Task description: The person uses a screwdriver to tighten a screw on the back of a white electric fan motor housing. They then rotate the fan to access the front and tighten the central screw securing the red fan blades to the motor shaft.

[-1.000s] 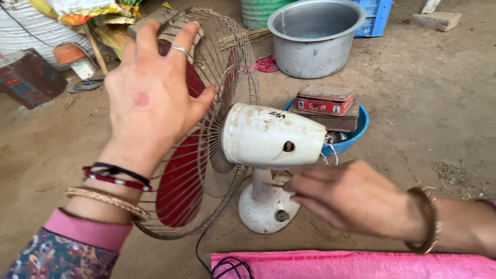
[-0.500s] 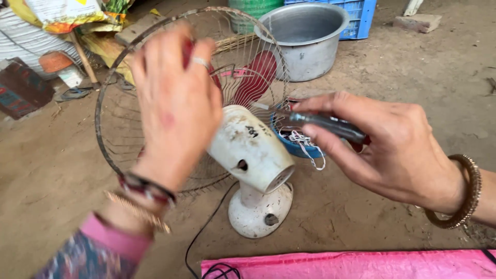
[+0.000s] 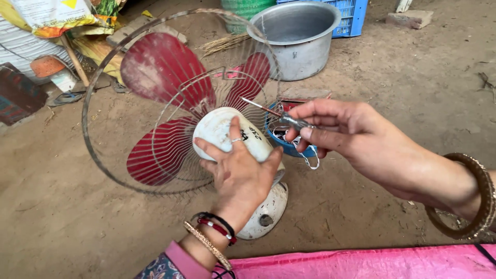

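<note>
While the left hand (image 3: 238,173) lay spread over the white motor housing (image 3: 227,134) of the table fan (image 3: 181,103), its fingers were wrapped around this smooth, rounded plastic body and pressed on it. The fan stood near the middle of the view on a round white base (image 3: 266,212), which touched the ground. Its three red blades (image 3: 160,67) looked dusty and dull, and a thin wire cage (image 3: 103,77) of round shape surrounded them.

The right hand (image 3: 356,137), at 3 o'clock from the motor, was closed on a small screwdriver (image 3: 281,118) with a grey metal shaft. The tip pointed toward 10 o'clock and reached the cage near the motor. The handle was mostly hidden inside the fingers, so its form was hard to tell.

Behind the right hand a blue bowl (image 3: 289,147) was partly covered, and its contents could not be made out. A dented metal pot (image 3: 297,39) stood at 12 o'clock, with a blue crate (image 3: 354,15) behind it, cut off by the top edge. A brick (image 3: 411,19) lay at 1 o'clock.

The ground (image 3: 403,82) was bare brown earth, dry and uneven. A pink cloth (image 3: 361,263) ran along the bottom edge at 6 o'clock. Sacks and clutter (image 3: 46,20) lay at 10 o'clock, hard to separate.
</note>
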